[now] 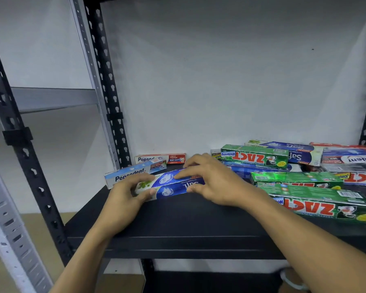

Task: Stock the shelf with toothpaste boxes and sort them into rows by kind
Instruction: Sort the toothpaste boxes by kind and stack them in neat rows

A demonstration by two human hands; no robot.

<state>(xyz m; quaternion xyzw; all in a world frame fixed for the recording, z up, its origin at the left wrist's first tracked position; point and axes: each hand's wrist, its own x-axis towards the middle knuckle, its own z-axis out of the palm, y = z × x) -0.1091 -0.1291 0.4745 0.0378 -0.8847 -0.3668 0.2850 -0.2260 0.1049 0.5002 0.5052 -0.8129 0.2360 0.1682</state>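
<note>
The black shelf (178, 218) fills the lower half of the frame. Its right side carries a loose heap of toothpaste boxes, with long green boxes (321, 205) at the front and blue and red-and-white ones behind them. At left of centre a light blue box (131, 175) lies at an angle, and a small red and white box (161, 158) stands against the back wall behind it.

The blue box (171, 185) I am placing lies just in front of the light blue one, near the centre of the frame and slightly skewed. My left grip (125, 197) curls round its left end, thumb on the front face and fingers over the top. My right grip (211, 182) pinches its right end the same way.

I judge the box to be light, thin cardboard with a glossy, somewhat slippery print. It should be stiff along its length but easy to dent on the broad faces. Holding it near the two ends, by the edges, seems best. A gentle squeeze ought to be enough to square it up beside its neighbour.
</note>
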